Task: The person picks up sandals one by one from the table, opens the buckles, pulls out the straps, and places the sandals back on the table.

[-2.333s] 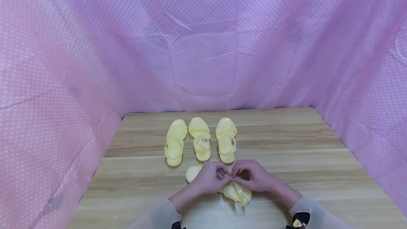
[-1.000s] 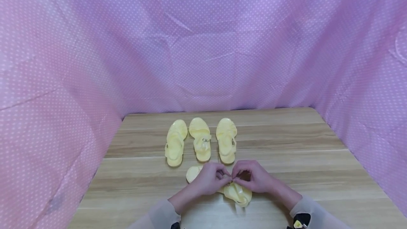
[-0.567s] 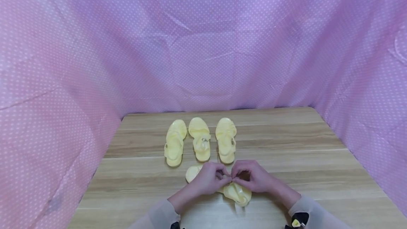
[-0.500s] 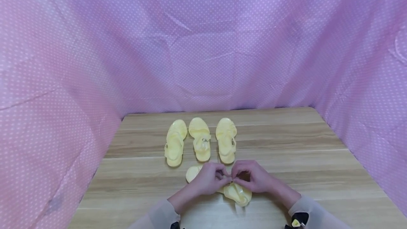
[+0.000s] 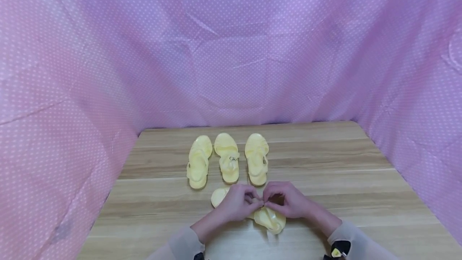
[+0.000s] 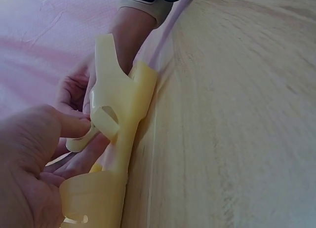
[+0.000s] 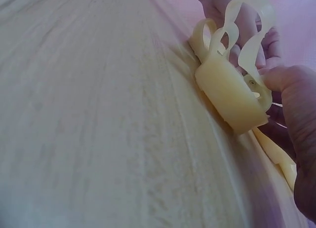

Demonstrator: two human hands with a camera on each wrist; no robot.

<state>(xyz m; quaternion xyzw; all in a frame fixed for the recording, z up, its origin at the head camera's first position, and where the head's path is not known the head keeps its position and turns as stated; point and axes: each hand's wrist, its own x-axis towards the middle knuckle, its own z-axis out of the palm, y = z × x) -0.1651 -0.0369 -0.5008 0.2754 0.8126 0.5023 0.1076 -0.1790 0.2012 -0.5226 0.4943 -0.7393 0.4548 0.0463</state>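
A pale yellow jelly sandal (image 5: 267, 220) lies crosswise near the table's front, its toe part to the left and partly hidden by the hands. My left hand (image 5: 238, 203) pinches the sandal's strap (image 6: 83, 140) between thumb and fingers. Opposite it, my right hand (image 5: 288, 200) pinches the strap close to a small metal buckle (image 7: 251, 81). Both sets of fingertips meet above the sandal's heel half. Whether the strap end runs through the buckle cannot be made out.
Behind the hands stand three more yellow sandals in a row, a left one (image 5: 198, 167), a middle one (image 5: 226, 141) and a right one (image 5: 257, 163), toes pointing away. They rest on a wood-grain table (image 5: 325, 163) enclosed by pink dotted cloth (image 5: 231, 51).
Hands and sandals keep nearly the same places throughout. Only slight fingertip movement shows at the strap.
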